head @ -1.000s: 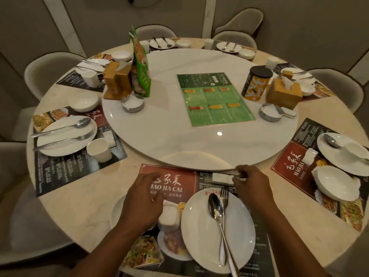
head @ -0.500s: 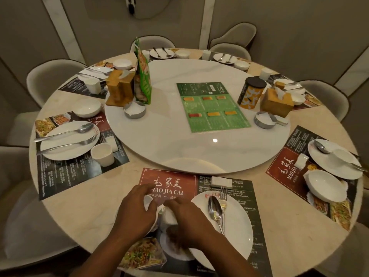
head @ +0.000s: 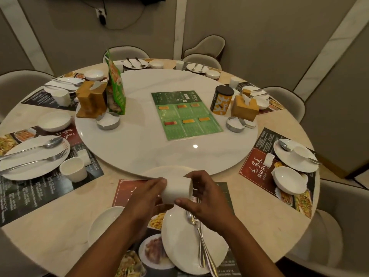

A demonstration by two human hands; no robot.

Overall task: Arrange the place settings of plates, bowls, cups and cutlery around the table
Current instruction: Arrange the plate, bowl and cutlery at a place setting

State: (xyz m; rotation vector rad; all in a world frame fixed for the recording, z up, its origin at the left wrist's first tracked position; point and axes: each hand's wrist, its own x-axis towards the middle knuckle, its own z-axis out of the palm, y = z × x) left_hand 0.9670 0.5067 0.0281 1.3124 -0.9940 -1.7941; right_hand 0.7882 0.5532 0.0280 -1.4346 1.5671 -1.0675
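Note:
A white cup (head: 176, 190) is held on its side above the near placemat (head: 127, 191), its mouth facing right. My left hand (head: 144, 198) grips its base end and my right hand (head: 205, 198) holds the rim end with thumb and fingers. Below them lies a white plate (head: 179, 242) with a spoon and fork (head: 196, 226) on it. A white bowl (head: 101, 220) sits left of the plate, partly hidden by my left forearm.
A marble turntable (head: 139, 148) fills the table's middle, carrying a green menu (head: 185, 114), tissue boxes, ashtrays and a tin. Set places lie at the left (head: 34, 154) and right (head: 293, 154), with more at the far side. Chairs ring the table.
Both hands came together on the cup beside the plate and lifted it, turning it on its side. The right hand left the small white packet above the plate.

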